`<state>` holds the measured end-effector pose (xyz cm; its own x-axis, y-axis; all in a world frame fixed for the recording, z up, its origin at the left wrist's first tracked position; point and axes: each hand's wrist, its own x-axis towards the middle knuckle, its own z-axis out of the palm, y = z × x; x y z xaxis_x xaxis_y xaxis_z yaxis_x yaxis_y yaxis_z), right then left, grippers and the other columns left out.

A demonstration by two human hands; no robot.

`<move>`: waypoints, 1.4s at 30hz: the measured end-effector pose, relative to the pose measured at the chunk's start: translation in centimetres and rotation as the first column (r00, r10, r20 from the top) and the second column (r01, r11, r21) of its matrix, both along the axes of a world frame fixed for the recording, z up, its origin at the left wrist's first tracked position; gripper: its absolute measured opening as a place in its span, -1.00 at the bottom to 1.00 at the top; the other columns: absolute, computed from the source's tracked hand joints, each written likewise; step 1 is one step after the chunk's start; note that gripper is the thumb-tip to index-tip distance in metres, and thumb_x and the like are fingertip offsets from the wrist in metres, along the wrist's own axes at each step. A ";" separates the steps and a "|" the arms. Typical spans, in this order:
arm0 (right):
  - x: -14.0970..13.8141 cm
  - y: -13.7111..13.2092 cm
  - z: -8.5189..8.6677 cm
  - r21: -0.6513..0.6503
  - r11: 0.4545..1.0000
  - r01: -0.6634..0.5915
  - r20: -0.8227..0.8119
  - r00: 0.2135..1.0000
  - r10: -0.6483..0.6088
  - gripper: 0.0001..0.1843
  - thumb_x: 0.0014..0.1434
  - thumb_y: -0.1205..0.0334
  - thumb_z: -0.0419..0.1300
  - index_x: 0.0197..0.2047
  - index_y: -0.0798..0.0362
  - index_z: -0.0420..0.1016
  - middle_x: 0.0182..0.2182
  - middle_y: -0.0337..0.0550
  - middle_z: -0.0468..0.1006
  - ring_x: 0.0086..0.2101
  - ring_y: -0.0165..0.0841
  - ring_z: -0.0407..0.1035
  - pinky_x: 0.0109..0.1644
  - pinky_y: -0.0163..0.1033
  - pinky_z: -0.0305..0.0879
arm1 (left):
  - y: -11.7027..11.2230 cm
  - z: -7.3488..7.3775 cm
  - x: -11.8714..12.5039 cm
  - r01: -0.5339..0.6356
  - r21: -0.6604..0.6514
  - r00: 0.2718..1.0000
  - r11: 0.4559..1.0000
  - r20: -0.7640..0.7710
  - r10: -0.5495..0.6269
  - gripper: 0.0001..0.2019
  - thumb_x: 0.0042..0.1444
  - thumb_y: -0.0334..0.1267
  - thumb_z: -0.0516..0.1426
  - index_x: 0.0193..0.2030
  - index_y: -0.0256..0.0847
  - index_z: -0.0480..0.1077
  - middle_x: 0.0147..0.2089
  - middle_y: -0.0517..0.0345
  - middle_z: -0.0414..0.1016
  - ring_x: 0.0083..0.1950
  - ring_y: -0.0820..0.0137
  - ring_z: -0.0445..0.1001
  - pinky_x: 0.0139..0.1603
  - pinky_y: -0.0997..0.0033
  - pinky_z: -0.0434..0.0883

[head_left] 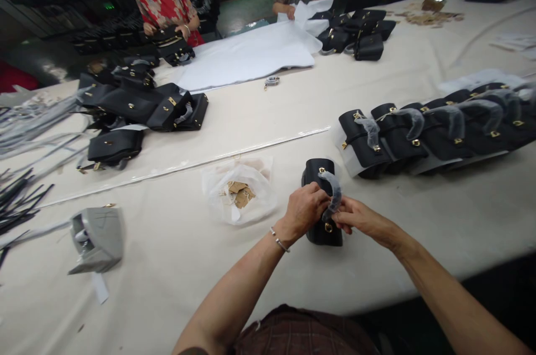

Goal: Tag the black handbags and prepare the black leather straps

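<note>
A small black handbag [317, 172] with gold hardware stands on the white table [176, 265] in front of me. Its handle [334, 190] is wrapped in clear film. My left hand [305, 210], with a bracelet at the wrist, is closed on the bag's near side at the handle's base. My right hand [355, 219] pinches the lower end of the wrapped handle, fingers pressed together. Both hands meet over the bag's top.
A clear plastic bag of brown tags [238, 194] lies to the left. A grey tape dispenser [97, 239] sits further left. A row of wrapped black handbags [435, 129] lines the right. More bags [138, 104] pile at left. Other people work across the table.
</note>
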<state>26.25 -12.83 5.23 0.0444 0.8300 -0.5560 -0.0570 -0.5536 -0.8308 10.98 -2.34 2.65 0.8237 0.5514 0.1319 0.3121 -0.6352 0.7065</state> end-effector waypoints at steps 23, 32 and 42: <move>-2.3 -4.1 -0.4 -0.138 0.980 0.146 0.040 0.989 -0.142 -0.69 -0.14 0.08 0.48 -0.44 0.08 0.52 -0.67 -0.33 0.37 -0.66 -0.53 0.10 -0.66 -0.42 -0.08 | -4.0 -1.3 -4.3 0.162 -0.904 0.821 0.396 0.346 0.455 -0.75 0.18 -0.13 0.23 -0.34 -0.23 0.31 -0.30 0.17 0.38 -0.12 0.35 0.39 0.01 0.36 0.29; -5.0 -4.5 -0.8 -0.178 0.818 0.547 -0.221 0.788 -0.575 -0.36 -0.39 -0.02 0.64 -0.32 0.07 0.46 -0.49 -0.29 0.52 -0.54 -0.53 0.38 -0.49 -0.45 0.43 | -5.1 -1.4 -5.5 0.045 -0.863 0.847 0.502 0.299 0.439 -0.67 0.14 -0.01 0.26 -0.34 -0.25 0.36 -0.37 0.23 0.30 -0.31 0.45 0.23 -0.23 0.45 0.22; -6.3 -4.4 -1.4 -0.113 0.715 0.690 -0.203 0.688 -0.696 -0.32 -0.44 -0.01 0.65 -0.33 0.06 0.41 -0.48 -0.26 0.59 -0.41 -0.37 0.53 -0.33 -0.35 0.57 | -7.7 -1.6 -7.1 -0.013 -0.793 0.868 0.609 0.293 0.400 -0.78 0.19 -0.11 0.24 -0.24 -0.25 0.51 -0.25 0.10 0.47 -0.18 0.35 0.41 -0.07 0.36 0.33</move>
<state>20.00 -17.26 3.81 0.4786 0.5971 -0.6437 -0.6074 -0.3043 -0.7338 3.86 -10.02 1.05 0.6427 0.7558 -0.1256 -0.0710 0.2221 0.9724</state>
